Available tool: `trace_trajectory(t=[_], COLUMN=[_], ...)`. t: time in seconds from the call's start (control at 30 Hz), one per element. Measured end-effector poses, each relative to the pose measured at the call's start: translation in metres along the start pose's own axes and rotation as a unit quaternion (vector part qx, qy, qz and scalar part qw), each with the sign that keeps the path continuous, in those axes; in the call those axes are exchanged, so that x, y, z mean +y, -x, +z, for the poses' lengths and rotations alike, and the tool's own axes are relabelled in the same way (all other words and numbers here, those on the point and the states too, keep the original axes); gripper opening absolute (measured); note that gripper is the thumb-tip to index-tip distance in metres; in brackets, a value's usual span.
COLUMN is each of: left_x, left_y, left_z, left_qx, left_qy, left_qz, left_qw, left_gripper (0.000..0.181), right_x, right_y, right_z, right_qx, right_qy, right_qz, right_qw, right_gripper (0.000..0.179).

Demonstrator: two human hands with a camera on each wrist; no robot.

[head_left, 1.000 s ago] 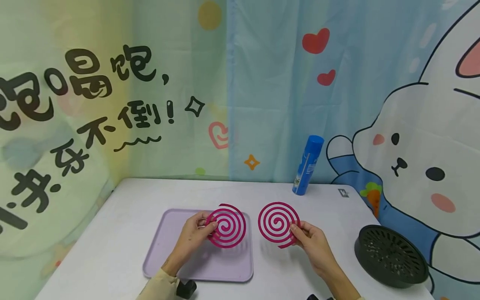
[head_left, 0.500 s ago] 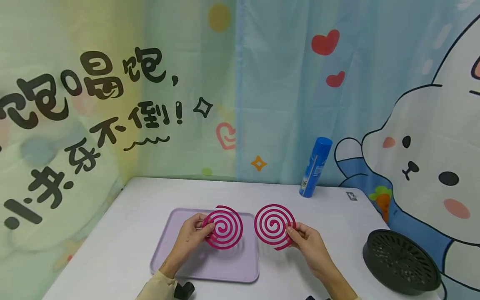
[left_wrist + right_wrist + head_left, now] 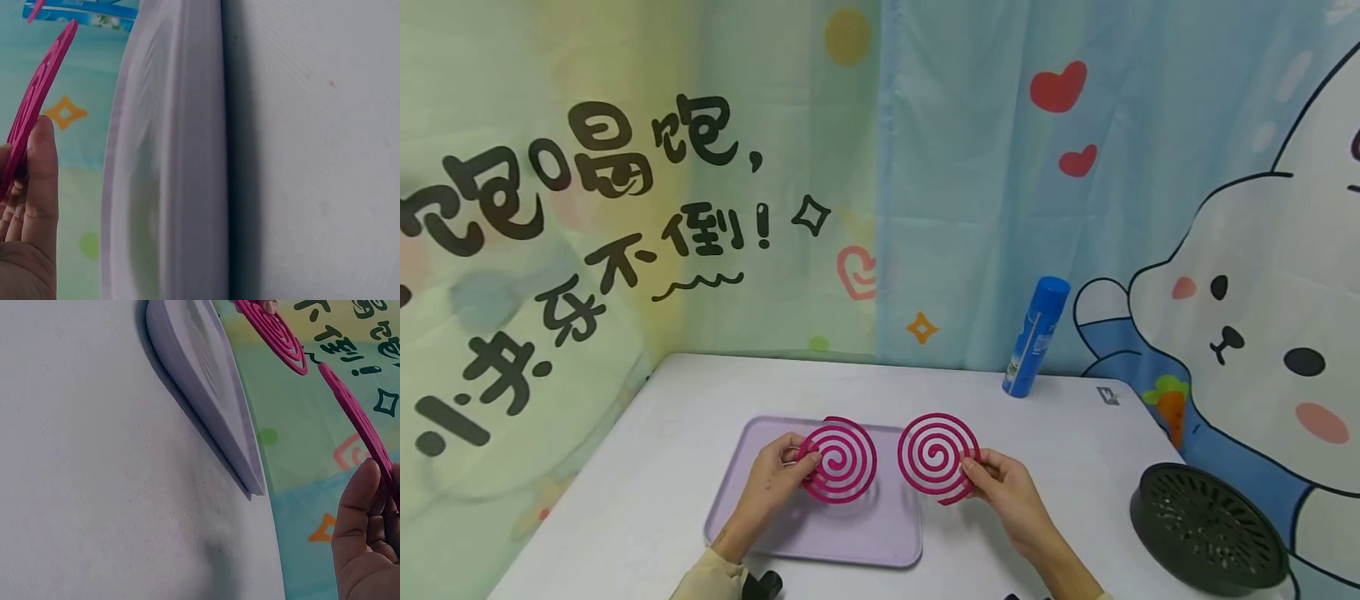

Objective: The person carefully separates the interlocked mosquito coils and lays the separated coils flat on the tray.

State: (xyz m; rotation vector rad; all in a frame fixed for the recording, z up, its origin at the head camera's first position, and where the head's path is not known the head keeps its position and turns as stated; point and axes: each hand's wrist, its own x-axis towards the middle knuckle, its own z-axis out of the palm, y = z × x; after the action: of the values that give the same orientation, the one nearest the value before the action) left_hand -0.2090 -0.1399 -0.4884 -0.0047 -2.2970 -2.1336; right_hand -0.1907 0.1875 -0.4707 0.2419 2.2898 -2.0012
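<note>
My left hand (image 3: 769, 485) pinches a pink mosquito coil (image 3: 835, 461) between thumb and fingers at its left edge. A second pink mosquito coil (image 3: 936, 455) is pinched at its right edge by my right hand (image 3: 1013, 495). Both coils are held up with their flat spirals facing the head camera, side by side with a small gap between them. The left one is in front of a shallow lilac tray (image 3: 850, 540). In the left wrist view the coil (image 3: 39, 94) appears almost edge-on above the thumb; the right wrist view shows the other coil (image 3: 357, 415) likewise.
On the white table (image 3: 640, 508), a blue spray can (image 3: 1036, 337) stands at the back right. A round, dark green slotted container (image 3: 1208, 527) sits at the right edge. A printed curtain (image 3: 955, 183) hangs behind the table.
The head view has turned slightly left, so the table and its things shift right in the picture. Both hands have moved a little left relative to the tray, still holding their coils.
</note>
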Motion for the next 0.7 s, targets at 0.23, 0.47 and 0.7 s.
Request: trace_trajectory(t=[0.23,0.47,0.7], left_x=[-0.005,-0.010,-0.012], left_y=[0.001,0.002,0.000], left_z=[-0.005,-0.011,-0.015], left_qx=[0.004,0.021,0.031], left_qy=[-0.007,-0.014,-0.016], left_qz=[-0.006,-0.009,-0.012], left_qw=[1.0000,0.9996,0.9993], left_gripper=[0.015,0.013,0.011], right_x=[-0.001,0.003,0.006], right_y=[-0.001,-0.002,-0.006], right_z=[0.012,0.022,0.030], right_qx=[-0.010,-0.029,-0.049], right_qy=[-0.005,-0.013,-0.018], right_qz=[-0.007,-0.010,-0.020], right_qw=[0.9999,0.9995,0.9984], right_gripper=[0.030,0.031,0.030])
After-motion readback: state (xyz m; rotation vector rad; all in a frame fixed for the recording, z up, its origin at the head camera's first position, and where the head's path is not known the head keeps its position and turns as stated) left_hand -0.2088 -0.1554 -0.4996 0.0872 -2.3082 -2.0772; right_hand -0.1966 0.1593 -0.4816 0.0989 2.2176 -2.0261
